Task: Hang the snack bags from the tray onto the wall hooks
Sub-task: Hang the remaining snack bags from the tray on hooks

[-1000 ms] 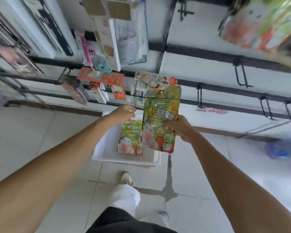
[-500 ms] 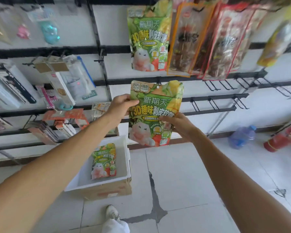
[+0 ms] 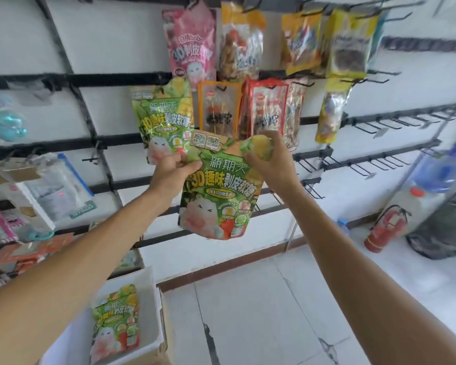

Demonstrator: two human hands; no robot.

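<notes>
Both my hands hold a green snack bag (image 3: 219,196) up in front of the wall rack. My left hand (image 3: 173,171) pinches its upper left edge, and my right hand (image 3: 267,160) grips its top right corner. An identical green bag (image 3: 161,119) hangs on a hook just behind and above the left hand. Another green bag (image 3: 115,322) lies in the white tray (image 3: 154,306) on the floor at lower left. Empty black hooks (image 3: 363,167) stick out from the rails to the right.
Pink, orange, red and yellow snack bags (image 3: 269,106) hang on the upper rails. Boxed goods (image 3: 45,191) hang at left. A red fire extinguisher (image 3: 385,227) and a blue water jug (image 3: 442,172) stand on the floor at right.
The bag rose from above the tray to the hooks as the view tilted up. My right hand shifted from the bag's lower right side to its top right corner.
</notes>
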